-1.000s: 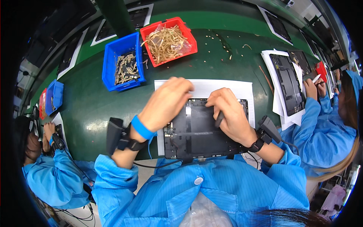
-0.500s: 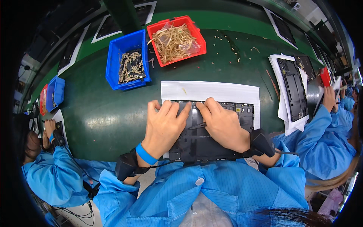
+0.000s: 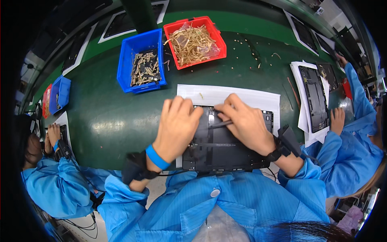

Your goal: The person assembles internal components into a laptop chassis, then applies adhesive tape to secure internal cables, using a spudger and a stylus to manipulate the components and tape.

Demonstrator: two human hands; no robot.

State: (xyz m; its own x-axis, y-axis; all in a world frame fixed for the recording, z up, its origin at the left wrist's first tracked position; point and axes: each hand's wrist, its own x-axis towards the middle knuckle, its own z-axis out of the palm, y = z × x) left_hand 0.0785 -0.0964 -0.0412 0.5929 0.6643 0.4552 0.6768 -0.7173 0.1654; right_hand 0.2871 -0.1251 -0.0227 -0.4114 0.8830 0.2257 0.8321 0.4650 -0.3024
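A flat black device housing, like a tablet's, lies before me on a white sheet. My left hand is over its far left corner with fingers curled together; whatever they pinch, if anything, is hidden. Held in my right hand is a slim black pointed tool, probably tweezers, its tip directed left across the housing. The right thumb and forefinger come together close to the housing's far edge. A small yellowish strip rests on the sheet just beyond my hands.
Beyond the sheet stand a blue bin of dark and tan scraps and a red bin of tan strips. Small bits dot the green table. At right, another housing lies on white sheets; co-workers in blue sit on both sides.
My left hand has lifted slightly and moved off the housing's far edge. My right hand has shifted up and right with the tool. The right-hand co-worker now stretches an arm toward the back.
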